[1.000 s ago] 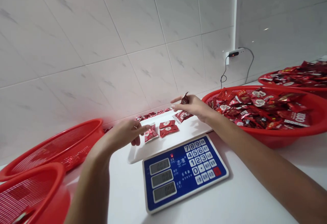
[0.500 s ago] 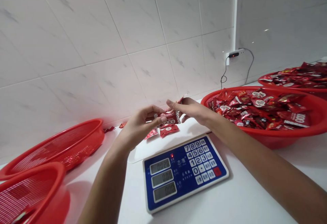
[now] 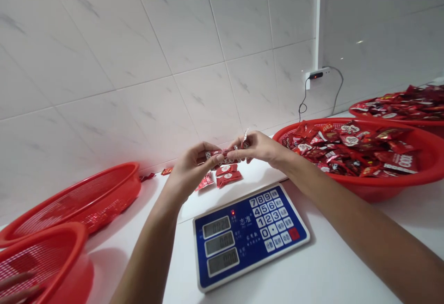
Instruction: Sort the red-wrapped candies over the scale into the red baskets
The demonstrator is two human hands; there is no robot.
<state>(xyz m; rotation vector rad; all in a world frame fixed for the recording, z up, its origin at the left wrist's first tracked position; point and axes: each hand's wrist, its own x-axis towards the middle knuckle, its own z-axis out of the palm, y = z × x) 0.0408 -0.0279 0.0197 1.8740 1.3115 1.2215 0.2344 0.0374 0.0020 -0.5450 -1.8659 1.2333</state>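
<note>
Both my hands meet above the white pan [image 3: 194,206] of a digital scale [image 3: 253,234]. My left hand [image 3: 198,165] is closed on a small red wrapped packet [image 3: 227,155] with dotted ends. My right hand [image 3: 255,147] pinches the other end of this packet, and another red wrapper [image 3: 246,140] sticks up between its fingers. Below the hands, several red packets [image 3: 229,177] lie on the pan. The scale's blue panel carries three small displays and a keypad; the top display's digits are faint.
To the right stand a red basket [image 3: 347,181] heaped with red packets and another full basket [image 3: 398,119] behind it. Two red baskets [image 3: 114,174] [image 3: 74,258] are at the left; another person's fingers [image 3: 21,288] reach into the nearer one. A power strip [image 3: 317,75] hangs on the tiled wall.
My right hand has come down and left, now gripping the packet together with my left hand. Another person's fingers have appeared in the near left basket.
</note>
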